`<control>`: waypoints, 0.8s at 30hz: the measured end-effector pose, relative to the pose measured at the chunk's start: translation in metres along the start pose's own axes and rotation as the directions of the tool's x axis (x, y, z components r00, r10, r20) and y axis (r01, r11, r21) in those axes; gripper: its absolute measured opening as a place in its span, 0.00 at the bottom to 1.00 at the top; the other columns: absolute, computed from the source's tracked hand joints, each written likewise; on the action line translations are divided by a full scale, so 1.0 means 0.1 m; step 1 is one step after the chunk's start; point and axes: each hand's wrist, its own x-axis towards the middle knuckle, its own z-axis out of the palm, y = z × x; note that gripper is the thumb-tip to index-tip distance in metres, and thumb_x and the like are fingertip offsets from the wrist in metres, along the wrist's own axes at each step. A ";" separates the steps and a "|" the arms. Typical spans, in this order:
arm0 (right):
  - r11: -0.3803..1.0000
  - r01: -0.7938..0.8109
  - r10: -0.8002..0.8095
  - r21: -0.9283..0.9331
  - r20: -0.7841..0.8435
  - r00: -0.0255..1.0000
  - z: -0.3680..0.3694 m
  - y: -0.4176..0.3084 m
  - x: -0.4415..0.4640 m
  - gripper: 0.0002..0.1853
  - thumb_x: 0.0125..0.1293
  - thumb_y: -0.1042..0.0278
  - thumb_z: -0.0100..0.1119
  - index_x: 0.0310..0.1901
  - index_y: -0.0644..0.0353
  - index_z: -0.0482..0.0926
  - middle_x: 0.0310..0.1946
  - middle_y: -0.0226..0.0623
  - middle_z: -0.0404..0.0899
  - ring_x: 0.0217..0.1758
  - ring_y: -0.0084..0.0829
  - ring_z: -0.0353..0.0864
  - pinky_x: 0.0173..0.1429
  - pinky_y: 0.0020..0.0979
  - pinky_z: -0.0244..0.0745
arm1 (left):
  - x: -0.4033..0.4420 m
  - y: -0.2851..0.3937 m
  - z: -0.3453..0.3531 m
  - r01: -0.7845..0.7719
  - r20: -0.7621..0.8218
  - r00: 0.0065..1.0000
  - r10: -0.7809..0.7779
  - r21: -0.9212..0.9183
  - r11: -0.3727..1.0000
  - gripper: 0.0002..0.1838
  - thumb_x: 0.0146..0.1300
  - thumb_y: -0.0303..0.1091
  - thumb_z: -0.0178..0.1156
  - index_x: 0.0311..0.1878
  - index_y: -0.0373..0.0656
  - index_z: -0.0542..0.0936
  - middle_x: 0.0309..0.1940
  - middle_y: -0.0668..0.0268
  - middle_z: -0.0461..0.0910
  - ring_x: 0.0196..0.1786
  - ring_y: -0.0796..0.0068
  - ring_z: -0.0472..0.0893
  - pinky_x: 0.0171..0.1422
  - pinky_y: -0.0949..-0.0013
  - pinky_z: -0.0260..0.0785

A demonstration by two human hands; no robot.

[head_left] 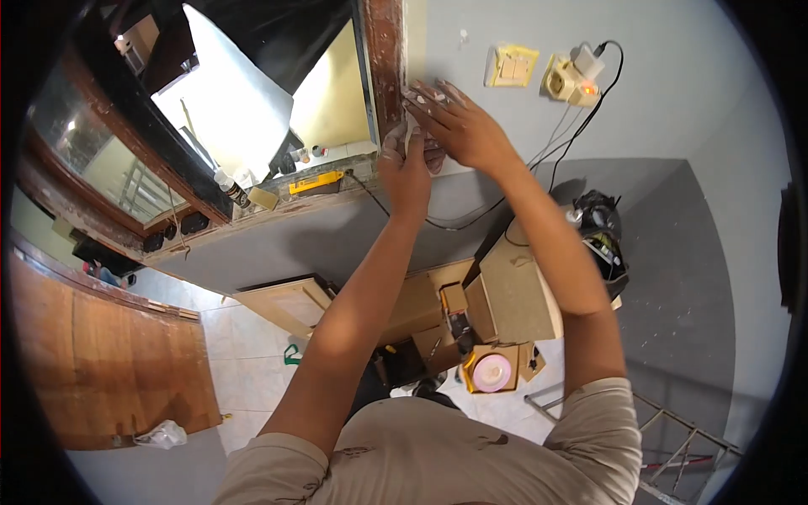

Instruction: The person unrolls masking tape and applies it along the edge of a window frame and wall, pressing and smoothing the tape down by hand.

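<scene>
My left hand is raised at the reddish-brown wooden window frame, its fingers and thumb closed together. A small pale edge shows between them, too little to name. Just above and to the right, my right hand lies with fingers stretched out against the edge where the frame meets the grey wall. White dust or paste coats the fingertips of both hands. The right fingers partly cover the spot where the two hands meet.
On the sill lie a yellow tool, a small block and a bottle. A black cable runs from the wall socket. Below are a wooden cabinet, a round pink-rimmed container and a metal ladder.
</scene>
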 end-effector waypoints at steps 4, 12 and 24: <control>0.983 0.170 -0.163 -0.074 0.088 0.983 0.05 0.25 -0.09 0.29 0.69 0.67 0.57 0.72 0.60 0.79 0.77 0.39 0.73 0.85 0.37 0.66 0.89 0.51 0.58 | -0.16 -0.23 -0.11 -0.197 -0.037 0.980 0.195 -0.085 0.977 0.17 0.81 0.27 0.57 0.67 0.29 0.73 0.51 0.60 0.84 0.54 0.77 0.84 0.49 0.70 0.80; 0.891 0.396 -0.365 -0.222 0.165 0.916 0.09 0.45 -0.08 0.30 0.69 0.65 0.56 0.74 0.57 0.78 0.82 0.32 0.67 0.87 0.31 0.61 0.92 0.47 0.52 | -0.31 -0.40 -0.32 -0.322 0.169 0.943 0.286 0.251 0.913 0.13 0.82 0.29 0.58 0.60 0.31 0.78 0.48 0.61 0.85 0.49 0.77 0.85 0.51 0.69 0.76; 0.877 0.363 -0.283 -0.314 0.273 0.920 -0.06 0.30 -0.06 0.38 0.70 0.65 0.59 0.83 0.52 0.65 0.84 0.30 0.64 0.88 0.30 0.58 0.92 0.47 0.52 | -0.32 -0.59 -0.34 -0.106 -0.048 0.990 0.131 0.349 0.931 0.16 0.76 0.38 0.68 0.41 0.30 0.84 0.25 0.59 0.87 0.28 0.71 0.88 0.36 0.66 0.77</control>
